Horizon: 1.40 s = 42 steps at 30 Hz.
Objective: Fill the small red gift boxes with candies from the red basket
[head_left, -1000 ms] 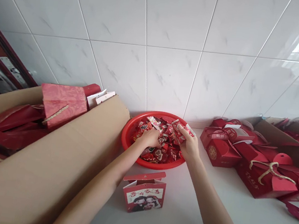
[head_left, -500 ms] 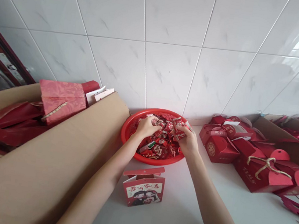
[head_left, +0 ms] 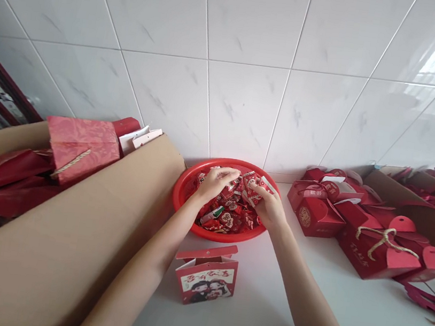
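Observation:
A red plastic basket full of wrapped candies stands against the tiled wall. Over its right side, my right hand is closed around several red-and-white wrapped candies. My left hand is above the candies on the left, its fingers and thumb drawn together and pointing towards the right hand. Whatever its fingertips may hold is too small to make out. In front of the basket, between my forearms, a small red gift box with a cartoon couple stands upright, its top flap raised.
On the left is a large cardboard box with red and pink gift bags inside. Several red gift boxes, one with a rope bow, sit at the right. Behind them is another cardboard box. Dark red ribbons lie at the right edge.
My left hand has shifted right, its fingertips coming nearer to the right hand. My right hand keeps its candies and has moved slightly left. The whole view has shifted a little.

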Tool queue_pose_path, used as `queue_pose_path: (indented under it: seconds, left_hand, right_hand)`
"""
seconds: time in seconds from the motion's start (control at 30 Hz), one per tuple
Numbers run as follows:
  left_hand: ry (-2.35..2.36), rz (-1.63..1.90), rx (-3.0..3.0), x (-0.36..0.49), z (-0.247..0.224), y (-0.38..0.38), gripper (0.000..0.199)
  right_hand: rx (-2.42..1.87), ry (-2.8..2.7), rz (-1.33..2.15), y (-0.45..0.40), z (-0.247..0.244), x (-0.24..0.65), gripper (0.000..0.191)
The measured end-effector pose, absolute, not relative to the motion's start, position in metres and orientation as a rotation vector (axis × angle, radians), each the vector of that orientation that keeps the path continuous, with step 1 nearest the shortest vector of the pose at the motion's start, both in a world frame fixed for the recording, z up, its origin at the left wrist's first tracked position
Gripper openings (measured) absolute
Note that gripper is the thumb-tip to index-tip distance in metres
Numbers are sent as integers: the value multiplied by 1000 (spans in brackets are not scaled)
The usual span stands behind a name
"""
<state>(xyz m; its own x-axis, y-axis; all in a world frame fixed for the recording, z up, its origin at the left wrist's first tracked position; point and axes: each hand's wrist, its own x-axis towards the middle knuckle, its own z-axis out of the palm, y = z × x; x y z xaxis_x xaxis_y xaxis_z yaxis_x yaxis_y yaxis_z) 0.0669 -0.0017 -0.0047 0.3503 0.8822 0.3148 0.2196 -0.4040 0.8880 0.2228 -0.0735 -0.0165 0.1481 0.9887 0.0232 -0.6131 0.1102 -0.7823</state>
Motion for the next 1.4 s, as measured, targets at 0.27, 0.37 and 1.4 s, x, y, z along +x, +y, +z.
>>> queue_pose_path:
  seconds: [0.27, 0.37, 1.4]
  left_hand:
    - [696, 982, 1847, 65, -2, -6, 35]
    - [693, 975, 1854, 65, -4, -5, 34]
    - [1289, -404, 2809, 114, -16, -30, 36]
  right_hand:
    - [-765, -843, 1387, -76, -18, 223, 35]
    - [-770, -861, 1421, -77, -17, 223, 36]
    - [-817, -539, 1105, -72, -20, 220, 12]
